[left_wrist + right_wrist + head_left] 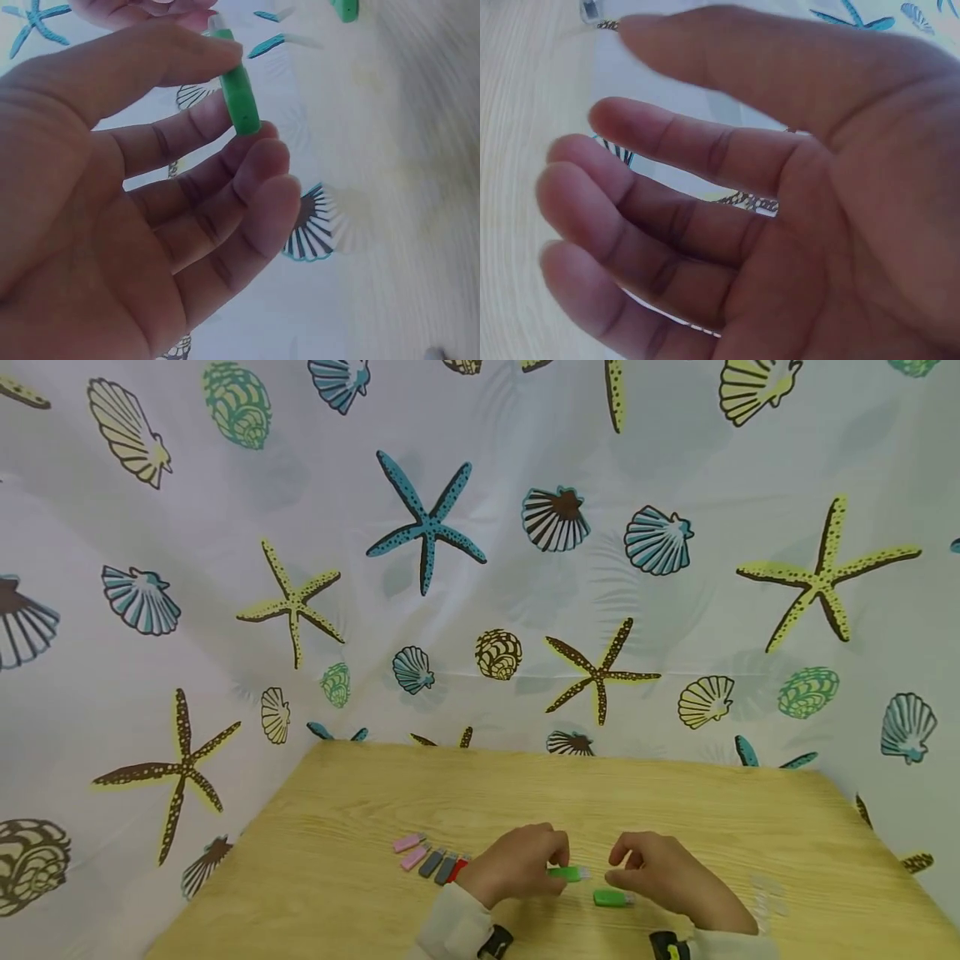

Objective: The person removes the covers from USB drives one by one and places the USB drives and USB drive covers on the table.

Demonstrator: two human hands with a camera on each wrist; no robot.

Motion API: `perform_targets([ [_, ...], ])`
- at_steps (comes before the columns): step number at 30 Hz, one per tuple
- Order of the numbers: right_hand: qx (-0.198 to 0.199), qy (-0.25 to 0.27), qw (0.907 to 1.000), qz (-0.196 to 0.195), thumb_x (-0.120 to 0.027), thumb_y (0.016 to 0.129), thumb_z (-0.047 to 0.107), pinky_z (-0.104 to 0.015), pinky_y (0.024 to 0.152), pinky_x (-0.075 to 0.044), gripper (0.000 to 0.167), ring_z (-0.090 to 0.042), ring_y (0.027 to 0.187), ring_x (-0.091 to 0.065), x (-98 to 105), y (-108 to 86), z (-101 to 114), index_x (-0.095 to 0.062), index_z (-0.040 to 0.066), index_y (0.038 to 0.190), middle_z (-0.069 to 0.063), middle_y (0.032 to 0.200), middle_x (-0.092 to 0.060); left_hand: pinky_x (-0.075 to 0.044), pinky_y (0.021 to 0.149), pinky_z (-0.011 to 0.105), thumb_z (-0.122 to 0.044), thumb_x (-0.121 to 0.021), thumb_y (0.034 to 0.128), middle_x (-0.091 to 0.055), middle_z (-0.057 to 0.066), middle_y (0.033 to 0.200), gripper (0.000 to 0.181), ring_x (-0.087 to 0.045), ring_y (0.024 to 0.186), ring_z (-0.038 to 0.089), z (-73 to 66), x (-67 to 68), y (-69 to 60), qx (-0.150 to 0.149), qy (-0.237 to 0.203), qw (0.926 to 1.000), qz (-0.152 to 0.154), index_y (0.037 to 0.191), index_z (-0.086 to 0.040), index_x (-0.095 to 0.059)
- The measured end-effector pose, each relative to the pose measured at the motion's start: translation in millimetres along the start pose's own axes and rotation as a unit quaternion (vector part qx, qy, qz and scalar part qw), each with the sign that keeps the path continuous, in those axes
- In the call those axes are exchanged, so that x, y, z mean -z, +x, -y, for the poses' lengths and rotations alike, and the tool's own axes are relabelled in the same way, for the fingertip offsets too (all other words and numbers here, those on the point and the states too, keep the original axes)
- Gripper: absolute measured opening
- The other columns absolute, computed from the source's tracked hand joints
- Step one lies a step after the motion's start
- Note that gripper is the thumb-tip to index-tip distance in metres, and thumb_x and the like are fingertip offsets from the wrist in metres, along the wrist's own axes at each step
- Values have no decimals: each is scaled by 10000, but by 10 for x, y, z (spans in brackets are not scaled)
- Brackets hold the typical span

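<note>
Between thumb and forefinger my left hand (522, 862) pinches a green USB flash drive (239, 94), its pale connector end pointing toward the right hand. My right hand (660, 870) is just to the right, its fingers loosely bent and apart with nothing between them. Below the gap between the hands, a second green USB flash drive (611, 898) lies on the table near the right thumb. In the right wrist view, a connector end (590, 10) shows at the top edge, apart from the thumb tip.
Left of the left hand lie pink flash drives (409, 842), grey flash drives (431, 863) and a red flash drive (457, 868), partly hidden by that hand. Several clear plastic pieces (763, 900) lie right of the right forearm. A shell-patterned curtain (480, 602) surrounds the wooden table (337, 810).
</note>
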State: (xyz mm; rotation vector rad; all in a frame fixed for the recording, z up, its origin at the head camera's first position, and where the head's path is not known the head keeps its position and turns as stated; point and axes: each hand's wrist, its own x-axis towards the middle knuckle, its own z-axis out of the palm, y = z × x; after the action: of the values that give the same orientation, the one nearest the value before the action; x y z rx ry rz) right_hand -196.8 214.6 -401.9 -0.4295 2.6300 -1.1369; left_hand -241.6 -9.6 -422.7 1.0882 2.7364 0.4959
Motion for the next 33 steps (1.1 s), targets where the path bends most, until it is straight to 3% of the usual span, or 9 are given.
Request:
perform_targets([
  [8,372,33,9987,333,-573,970,343,-366,618,-475,279,-225,722,-587,-21,7,103,-662,82,930,-44,821,-632,-440,633,173,-186,-727,872,-552,-71,887,144,-494,697,-3,-10,206,-205,-197,-309,9991,-227,952,-176,-608],
  [16,743,262,9953,565,-495,1011,339,-295,539,-440,328,-121,589,-503,-52,21,205,-640,84,865,-44,727,-584,-433,633,151,-193,-721,879,-540,-100,877,145,-484,696,-15,-129,342,-291,-446,-200,9985,-240,966,-176,-605],
  [29,982,792,9875,942,-505,1014,259,-309,598,-493,284,-190,677,-585,-67,40,210,-650,47,894,-84,797,-631,-401,598,158,-183,-720,883,-521,-121,795,137,-442,647,12,-172,369,-318,-626,-158,9975,-284,902,-176,-584],
  [33,1128,909,9843,1008,-494,1020,242,-324,593,-493,283,-155,642,-567,-77,54,195,-639,38,888,-82,770,-620,-410,614,145,-178,-713,888,-525,-132,795,128,-457,657,-7,-171,356,-314,-692,-201,9969,-317,899,-181,-585],
])
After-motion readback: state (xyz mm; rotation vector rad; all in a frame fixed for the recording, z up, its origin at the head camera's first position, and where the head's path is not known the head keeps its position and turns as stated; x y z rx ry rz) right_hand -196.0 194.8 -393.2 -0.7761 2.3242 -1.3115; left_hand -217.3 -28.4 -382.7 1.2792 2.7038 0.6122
